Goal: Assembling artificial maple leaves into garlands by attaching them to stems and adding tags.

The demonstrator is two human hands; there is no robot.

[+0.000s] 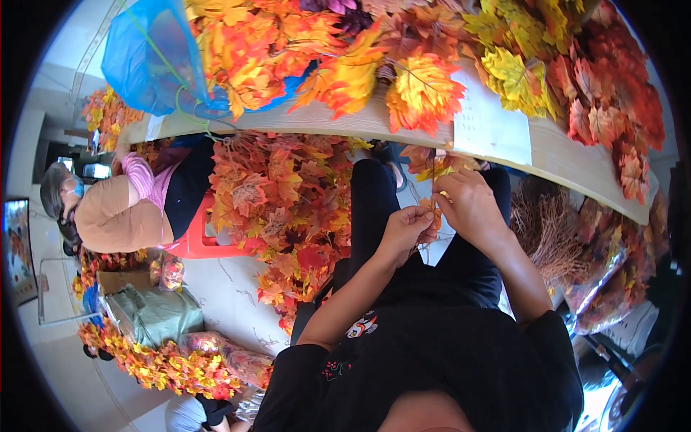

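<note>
The person's two bare hands meet in front of the lap, just below the edge of a pale wood-grain table (345, 122). The left hand (409, 230) and the right hand (468, 203) are almost touching, thumbs and fingertips pinched on a thin brown stem with small orange leaves (434, 207); the fingers partly hide it.

On the table lie yellow-and-orange artificial maple leaves (425, 86), a white sheet of paper (493, 133) and, at the left, a translucent blue plastic bag (147, 57). Dark red artificial leaves (633, 79) spill over its right end.

A large mass of orange-red leaf garlands (281, 194) hangs left of the person's legs, near a red plastic stool (216, 241). Bare brown twiggy stems (547, 230) are bunched to the right.
</note>
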